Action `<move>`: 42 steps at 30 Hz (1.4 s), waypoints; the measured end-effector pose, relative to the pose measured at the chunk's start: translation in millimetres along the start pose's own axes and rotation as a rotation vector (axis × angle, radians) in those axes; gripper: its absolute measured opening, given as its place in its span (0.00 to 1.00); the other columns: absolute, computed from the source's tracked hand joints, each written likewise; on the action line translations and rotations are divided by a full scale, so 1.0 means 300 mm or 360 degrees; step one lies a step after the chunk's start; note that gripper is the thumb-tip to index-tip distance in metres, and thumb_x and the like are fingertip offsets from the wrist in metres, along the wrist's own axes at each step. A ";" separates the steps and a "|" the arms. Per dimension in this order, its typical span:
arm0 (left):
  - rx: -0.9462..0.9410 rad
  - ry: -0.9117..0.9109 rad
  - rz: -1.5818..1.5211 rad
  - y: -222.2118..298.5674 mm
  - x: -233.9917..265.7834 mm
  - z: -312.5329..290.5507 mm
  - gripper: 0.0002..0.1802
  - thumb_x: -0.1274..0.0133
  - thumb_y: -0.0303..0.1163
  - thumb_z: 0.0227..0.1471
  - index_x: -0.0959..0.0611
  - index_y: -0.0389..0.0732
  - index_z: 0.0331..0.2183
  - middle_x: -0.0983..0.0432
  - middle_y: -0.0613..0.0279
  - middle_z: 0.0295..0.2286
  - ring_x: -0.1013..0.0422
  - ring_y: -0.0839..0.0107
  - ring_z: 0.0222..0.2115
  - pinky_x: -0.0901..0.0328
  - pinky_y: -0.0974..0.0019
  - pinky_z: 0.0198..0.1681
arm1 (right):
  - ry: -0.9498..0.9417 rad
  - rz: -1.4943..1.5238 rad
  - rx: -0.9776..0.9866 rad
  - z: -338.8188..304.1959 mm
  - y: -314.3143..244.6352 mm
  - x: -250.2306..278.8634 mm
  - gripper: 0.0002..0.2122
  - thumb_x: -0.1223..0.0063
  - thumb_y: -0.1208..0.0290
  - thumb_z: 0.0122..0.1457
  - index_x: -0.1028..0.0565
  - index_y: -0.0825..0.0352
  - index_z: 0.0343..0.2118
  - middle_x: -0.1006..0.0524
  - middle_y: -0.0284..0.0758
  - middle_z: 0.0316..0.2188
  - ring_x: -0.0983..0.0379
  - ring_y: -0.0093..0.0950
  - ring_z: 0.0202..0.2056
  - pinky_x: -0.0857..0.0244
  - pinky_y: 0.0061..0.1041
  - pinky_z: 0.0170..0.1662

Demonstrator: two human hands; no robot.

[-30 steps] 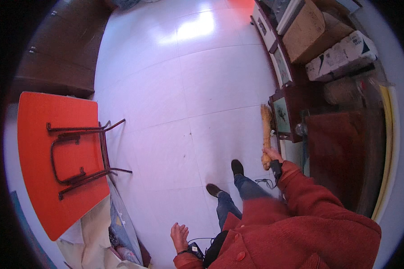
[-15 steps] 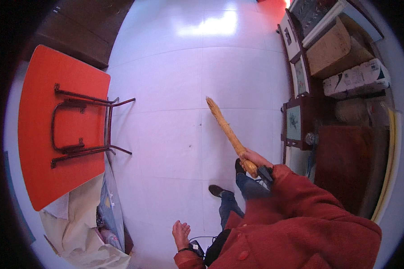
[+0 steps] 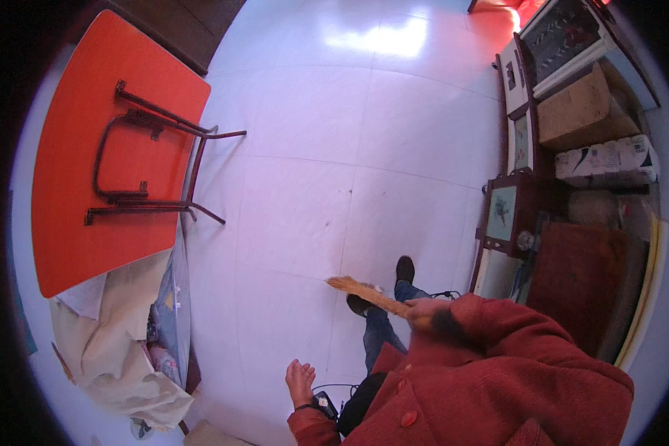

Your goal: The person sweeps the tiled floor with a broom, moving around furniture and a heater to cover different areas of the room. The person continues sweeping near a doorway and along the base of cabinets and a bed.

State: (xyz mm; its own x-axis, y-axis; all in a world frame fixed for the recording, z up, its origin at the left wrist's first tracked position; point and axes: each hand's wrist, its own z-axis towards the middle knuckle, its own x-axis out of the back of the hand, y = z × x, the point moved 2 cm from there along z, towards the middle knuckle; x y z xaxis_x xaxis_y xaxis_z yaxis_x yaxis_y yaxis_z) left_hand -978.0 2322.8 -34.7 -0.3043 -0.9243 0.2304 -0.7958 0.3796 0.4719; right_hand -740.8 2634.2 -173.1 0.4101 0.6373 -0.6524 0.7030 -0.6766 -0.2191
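Note:
A straw broom (image 3: 369,292) is gripped in my right hand (image 3: 421,312), which is a little smeared by motion. Its bristles reach out to the left, over my left shoe (image 3: 358,303), low near the pale tiled floor (image 3: 290,223). Whether the bristle tips touch the floor I cannot tell. Lower down, my left hand (image 3: 300,383) hangs with its fingers apart and nothing in it. A small dark device (image 3: 325,405) with a cord is by that wrist.
On the left, an orange folding table (image 3: 119,163) stands on its side, its metal legs (image 3: 201,167) sticking out. Beige cloth (image 3: 108,334) lies below it. Along the right are a dark wooden cabinet (image 3: 516,212), a cardboard box (image 3: 580,111) and a white wrapped pack (image 3: 608,161).
The broom has swung down and back toward my feet, from pointing away to lying nearly crosswise. My view has shifted and turned; my left hand looks much the same.

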 end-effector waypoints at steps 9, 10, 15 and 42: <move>0.0028 0.0061 -0.0033 -0.082 0.028 0.004 0.25 0.54 0.44 0.46 0.36 0.44 0.44 0.33 0.53 0.34 0.33 0.64 0.29 0.36 0.67 0.30 | 0.0817 -0.0187 0.0092 -0.239 -0.342 0.230 0.31 0.55 0.72 0.46 0.54 0.66 0.54 0.30 0.39 0.26 0.31 0.26 0.19 0.35 0.26 0.20; 0.0008 0.0040 -0.0046 -0.085 0.020 0.001 0.25 0.54 0.44 0.46 0.36 0.44 0.44 0.33 0.53 0.34 0.33 0.64 0.29 0.37 0.67 0.30 | 0.0838 -0.0186 0.0149 -0.245 -0.407 0.246 0.31 0.56 0.72 0.46 0.54 0.65 0.54 0.30 0.38 0.26 0.32 0.26 0.18 0.36 0.25 0.18; -0.0013 0.0035 -0.0052 -0.093 -0.014 -0.026 0.25 0.55 0.44 0.46 0.37 0.44 0.45 0.34 0.52 0.36 0.34 0.63 0.30 0.37 0.66 0.31 | 0.0762 -0.0030 0.0478 -0.192 -0.626 0.211 0.25 0.56 0.73 0.44 0.45 0.64 0.49 0.34 0.34 0.19 0.36 0.24 0.14 0.40 0.23 0.14; 0.0186 0.0150 -0.0322 0.018 0.180 0.103 0.21 0.54 0.42 0.47 0.35 0.43 0.42 0.33 0.59 0.28 0.34 0.69 0.24 0.36 0.71 0.26 | 0.0412 -0.0761 0.0905 0.192 -0.569 -0.077 0.14 0.51 0.70 0.43 0.35 0.64 0.34 0.31 0.36 0.24 0.31 0.28 0.22 0.35 0.24 0.23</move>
State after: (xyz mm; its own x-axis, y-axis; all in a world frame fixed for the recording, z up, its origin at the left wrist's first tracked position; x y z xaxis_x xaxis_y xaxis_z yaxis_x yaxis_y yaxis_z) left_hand -1014.7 2273.8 -46.0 -0.0869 -0.9712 0.2220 -0.8924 0.1749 0.4159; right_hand -903.8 2713.7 -162.3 0.3096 0.9253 -0.2189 0.4610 -0.3474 -0.8166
